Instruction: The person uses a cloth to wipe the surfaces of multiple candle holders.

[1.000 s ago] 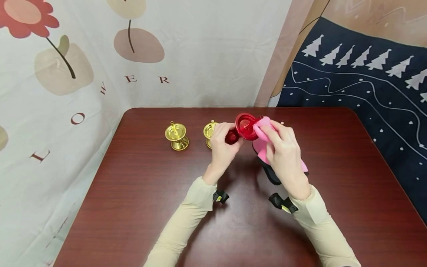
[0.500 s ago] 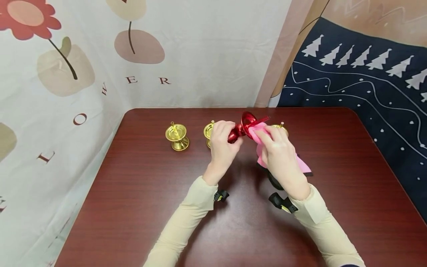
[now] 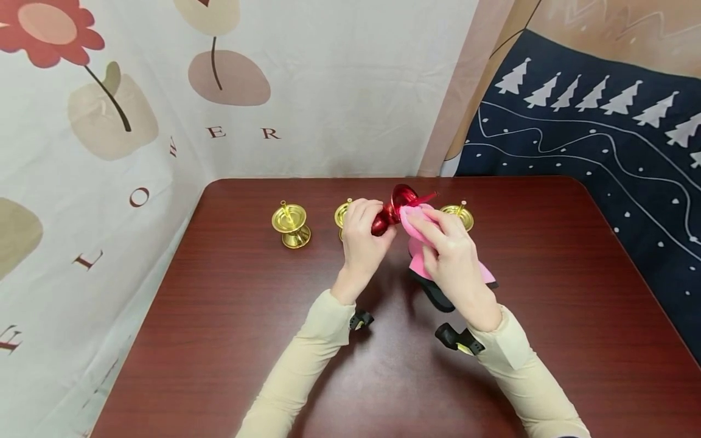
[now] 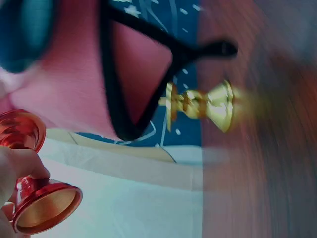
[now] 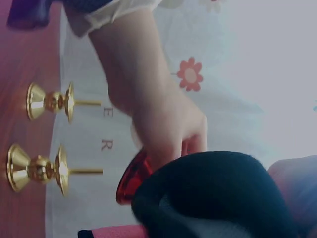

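Observation:
My left hand [image 3: 361, 240] grips the foot of a shiny red metal candle holder [image 3: 403, 196], tipped sideways above the table with its dish and thin spike pointing right. With my right hand [image 3: 457, 261] I pinch a pink cloth [image 3: 418, 255] with a black edge, pressing a fold of it against the near side of the red dish. The rest of the cloth hangs below my fingers. In the left wrist view the hollow foot of the red candle holder [image 4: 47, 208] shows under my fingers. The cloth's dark side [image 5: 213, 188] covers my right fingers in the right wrist view.
On the brown table [image 3: 230, 340] stand three gold candle holders near the back: one at left [image 3: 291, 222], one partly behind my left hand [image 3: 340, 214], one behind my right hand [image 3: 460, 214]. Printed fabric [image 3: 328, 109] hangs behind the table.
The red candle holder has turned so its dish faces right instead of toward me. My right hand and the cloth have shifted slightly left, from the spike to the dish's near side.

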`<state>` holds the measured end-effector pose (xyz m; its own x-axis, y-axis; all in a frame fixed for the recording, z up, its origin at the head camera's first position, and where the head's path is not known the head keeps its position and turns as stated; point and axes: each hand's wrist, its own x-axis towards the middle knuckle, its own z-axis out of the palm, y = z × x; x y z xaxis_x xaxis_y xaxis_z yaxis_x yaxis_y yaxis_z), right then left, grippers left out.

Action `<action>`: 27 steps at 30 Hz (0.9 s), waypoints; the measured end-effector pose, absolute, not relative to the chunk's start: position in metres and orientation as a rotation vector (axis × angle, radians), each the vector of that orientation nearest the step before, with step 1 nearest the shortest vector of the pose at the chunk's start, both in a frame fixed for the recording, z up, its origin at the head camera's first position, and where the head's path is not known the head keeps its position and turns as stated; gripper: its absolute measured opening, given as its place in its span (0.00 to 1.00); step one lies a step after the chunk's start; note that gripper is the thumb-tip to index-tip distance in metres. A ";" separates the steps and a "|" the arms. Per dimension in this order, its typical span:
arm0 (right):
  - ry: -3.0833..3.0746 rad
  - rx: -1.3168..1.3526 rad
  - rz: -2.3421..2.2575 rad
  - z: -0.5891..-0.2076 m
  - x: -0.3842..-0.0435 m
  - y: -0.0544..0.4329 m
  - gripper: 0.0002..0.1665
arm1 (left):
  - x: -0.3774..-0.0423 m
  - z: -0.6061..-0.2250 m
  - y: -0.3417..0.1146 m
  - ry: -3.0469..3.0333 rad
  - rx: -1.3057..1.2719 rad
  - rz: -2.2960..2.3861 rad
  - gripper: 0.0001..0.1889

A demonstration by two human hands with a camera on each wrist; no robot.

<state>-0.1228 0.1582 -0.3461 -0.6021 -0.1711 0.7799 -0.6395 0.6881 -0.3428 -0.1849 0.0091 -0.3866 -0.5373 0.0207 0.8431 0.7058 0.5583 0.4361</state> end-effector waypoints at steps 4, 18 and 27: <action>-2.138 0.654 0.796 -0.345 -0.130 0.170 0.18 | -0.186 -0.387 0.007 -1.956 -0.603 -1.217 0.13; -2.157 0.705 0.917 -0.339 -0.159 0.202 0.27 | -0.173 -0.374 -0.001 -2.297 -0.811 -1.841 0.13; -2.166 0.865 0.822 -0.334 -0.160 0.205 0.18 | -0.175 -0.375 -0.002 -2.238 -0.839 -1.909 0.13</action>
<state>-0.1595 0.2048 -0.3344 -0.5665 -0.3407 0.7503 -0.7527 0.5845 -0.3029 -0.1750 -0.0023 -0.3754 -0.8462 0.3490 0.4028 0.4527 0.0721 0.8887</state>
